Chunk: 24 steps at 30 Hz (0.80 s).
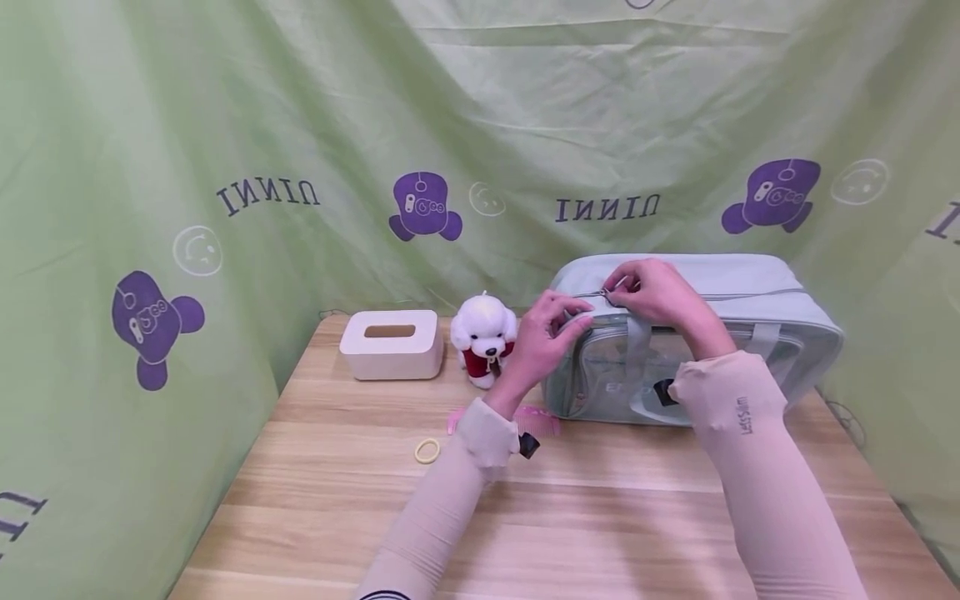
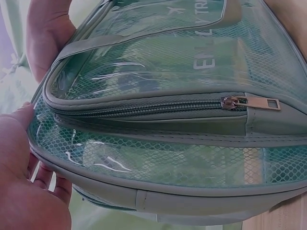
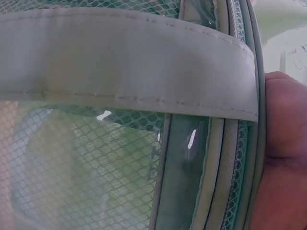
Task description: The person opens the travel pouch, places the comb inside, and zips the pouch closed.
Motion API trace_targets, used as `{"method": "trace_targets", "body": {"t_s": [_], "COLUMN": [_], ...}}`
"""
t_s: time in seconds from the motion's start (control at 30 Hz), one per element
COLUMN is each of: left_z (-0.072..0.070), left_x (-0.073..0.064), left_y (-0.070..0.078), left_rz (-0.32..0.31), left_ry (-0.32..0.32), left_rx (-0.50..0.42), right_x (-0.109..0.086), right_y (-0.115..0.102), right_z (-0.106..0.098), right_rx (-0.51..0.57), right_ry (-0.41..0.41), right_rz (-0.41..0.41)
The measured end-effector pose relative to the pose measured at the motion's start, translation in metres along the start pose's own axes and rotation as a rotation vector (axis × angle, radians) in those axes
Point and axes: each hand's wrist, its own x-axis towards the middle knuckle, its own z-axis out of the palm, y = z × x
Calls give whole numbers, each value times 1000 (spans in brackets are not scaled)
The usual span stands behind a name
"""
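Right of centre, the left hand (image 1: 542, 335) is gripping a boxy pale-green plastic bag (image 1: 600, 367); the right hand (image 1: 651, 292) is pinching its metal zipper (image 1: 604, 294).

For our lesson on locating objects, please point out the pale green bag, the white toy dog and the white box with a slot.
Pale green bag (image 1: 738, 272), head view: its top panel.
White toy dog (image 1: 483, 323), head view: its face.
White box (image 1: 396, 366), head view: its front wall.
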Motion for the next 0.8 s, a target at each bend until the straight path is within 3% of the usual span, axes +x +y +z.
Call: {"method": "trace_targets", "body": {"t_s": [0.2,0.53,0.8], "left_z": [-1,2,4], "left_x": [-1,0,0], "left_y": [2,0,-2], "left_rz": [-4,-7,-2], "left_ry": [5,23,24], "left_rx": [-1,8,17], "right_x": [0,-1,-2], "right_y": [-2,-3,-4], "right_z": [0,3,4], "right_rx": [17,-19,-25], "right_ry": [8,143,130], "right_rz": [47,45,90]}}
